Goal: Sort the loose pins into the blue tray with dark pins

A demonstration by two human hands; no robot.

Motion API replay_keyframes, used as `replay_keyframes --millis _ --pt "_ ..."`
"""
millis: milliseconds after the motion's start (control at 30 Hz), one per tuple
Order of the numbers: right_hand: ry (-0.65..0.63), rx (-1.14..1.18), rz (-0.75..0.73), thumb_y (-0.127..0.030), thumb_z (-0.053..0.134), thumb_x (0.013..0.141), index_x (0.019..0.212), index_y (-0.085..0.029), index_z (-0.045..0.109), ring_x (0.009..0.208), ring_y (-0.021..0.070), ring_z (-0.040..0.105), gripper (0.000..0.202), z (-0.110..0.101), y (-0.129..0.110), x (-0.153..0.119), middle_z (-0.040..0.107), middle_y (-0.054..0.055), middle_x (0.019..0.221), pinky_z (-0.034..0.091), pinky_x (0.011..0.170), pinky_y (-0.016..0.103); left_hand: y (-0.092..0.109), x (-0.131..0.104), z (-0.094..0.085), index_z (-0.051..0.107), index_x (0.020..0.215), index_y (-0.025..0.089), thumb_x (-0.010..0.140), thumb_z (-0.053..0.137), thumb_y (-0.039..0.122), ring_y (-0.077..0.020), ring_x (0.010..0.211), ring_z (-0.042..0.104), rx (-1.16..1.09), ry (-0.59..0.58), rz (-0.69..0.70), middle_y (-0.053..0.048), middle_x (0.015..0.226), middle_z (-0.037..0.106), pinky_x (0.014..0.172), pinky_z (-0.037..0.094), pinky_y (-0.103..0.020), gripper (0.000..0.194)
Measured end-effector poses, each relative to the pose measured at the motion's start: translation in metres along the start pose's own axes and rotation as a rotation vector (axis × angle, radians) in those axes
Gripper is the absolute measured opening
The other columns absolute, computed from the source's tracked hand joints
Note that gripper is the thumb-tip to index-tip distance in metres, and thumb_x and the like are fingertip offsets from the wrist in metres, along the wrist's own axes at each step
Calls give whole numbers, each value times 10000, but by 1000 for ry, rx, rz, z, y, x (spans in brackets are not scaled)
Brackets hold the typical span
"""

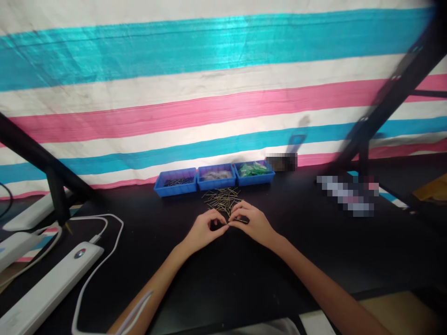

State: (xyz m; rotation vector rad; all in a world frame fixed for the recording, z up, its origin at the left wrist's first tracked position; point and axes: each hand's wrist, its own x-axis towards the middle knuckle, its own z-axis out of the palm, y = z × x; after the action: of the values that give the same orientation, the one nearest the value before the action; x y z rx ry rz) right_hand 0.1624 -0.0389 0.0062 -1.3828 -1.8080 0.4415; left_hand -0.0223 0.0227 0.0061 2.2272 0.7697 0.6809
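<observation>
My left hand [208, 226] and my right hand [254, 224] meet fingertip to fingertip over the black table, just in front of a loose pile of thin brass-coloured metal rods [220, 199]. Thumb and fingers of both hands are pinched together. A thin dark rod [240, 220] shows in the gap between my right thumb and fingers. Whatever lies between the left fingertips is too small to make out. Behind the pile stand three blue bins: the left bin [176, 190] holds thin dark rods, the middle bin [217, 184] clear plastic pieces, the right bin [256, 179] green packets.
A white power strip [52, 288] with a white cable [115, 251] lies on the left of the black table [307, 251]. Black metal struts [384, 97] rise at both sides. Striped sheeting [195, 111] hangs behind. Blurred items lie at the right.
</observation>
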Motion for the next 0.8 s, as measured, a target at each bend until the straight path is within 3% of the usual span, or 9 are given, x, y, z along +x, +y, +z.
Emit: replay_keyframes --millis 133,300,400,467,600,700,800 --pt "102 -39 62 -286 569 787 795 -230 646 646 96 561 95 -3 2 2 604 4 886 437 626 234 -1 3 -10 651 772 192 736 592 365 -109 599 491 78 141 -54 -1 693 613 556 397 -224 186" --pt "203 -75 145 -234 535 784 840 -221 634 579 89 540 115 -9 9 4 608 8 845 416 579 226 -26 16 -45 688 800 185 684 628 432 -130 611 555 103 595 -241 -11 702 667 600 436 -243 279" --pt "198 -103 160 -229 530 777 841 -224 637 575 89 543 125 -8 9 3 609 7 846 409 583 228 -47 22 -71 679 905 144 659 648 432 -166 704 610 -51 798 -334 -58 795 686 631 469 -259 380" --pt "183 -118 168 -229 533 774 842 -231 639 575 82 543 126 -8 8 2 606 -3 853 402 577 222 -56 22 -84 647 1013 145 649 660 415 -178 750 623 -150 827 -376 -84 928 681 580 472 -241 454" --pt "147 -172 192 -237 553 766 834 -248 648 597 75 546 118 -10 9 0 602 -19 855 383 565 212 -61 19 -91 552 1167 209 663 658 384 -189 900 602 -189 791 -285 -82 1219 557 547 466 -201 544" --pt "103 -223 201 -275 586 751 828 -256 659 645 89 556 107 -15 14 0 606 -19 855 377 573 214 -53 15 -83 561 1148 218 688 636 391 -181 905 588 -102 703 -239 -72 1212 555 603 474 -219 497" --pt "54 -268 197 -333 633 721 822 -259 671 686 107 556 131 -20 19 0 616 -16 856 378 592 222 -39 10 -66 608 1051 205 731 592 394 -151 813 580 3 574 -182 -53 1067 614 613 459 -229 372"
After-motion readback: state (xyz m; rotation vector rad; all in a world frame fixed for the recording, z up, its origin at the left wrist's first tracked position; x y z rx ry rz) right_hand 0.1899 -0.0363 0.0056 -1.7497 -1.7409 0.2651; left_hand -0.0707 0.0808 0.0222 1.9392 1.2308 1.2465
